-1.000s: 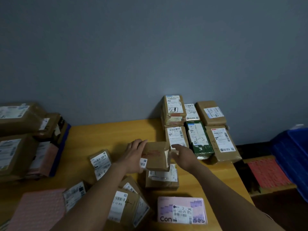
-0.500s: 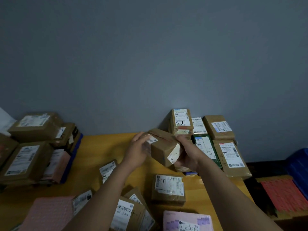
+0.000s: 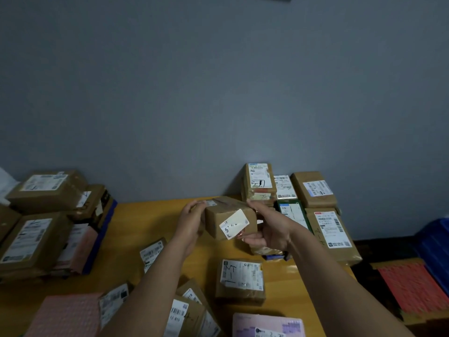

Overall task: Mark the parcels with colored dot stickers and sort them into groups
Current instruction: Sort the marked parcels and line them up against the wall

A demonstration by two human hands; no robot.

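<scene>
Parcel (image 3: 229, 216) tilted — label end nearest

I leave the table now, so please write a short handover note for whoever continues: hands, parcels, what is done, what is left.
Left hand and right hand both grip one small brown box, lifted above the table, label toward camera.
Done: a left pile and a right pile by the wall.
Left: place this box; loose parcels in front wait. Dot on it: cannot tell.
</scene>
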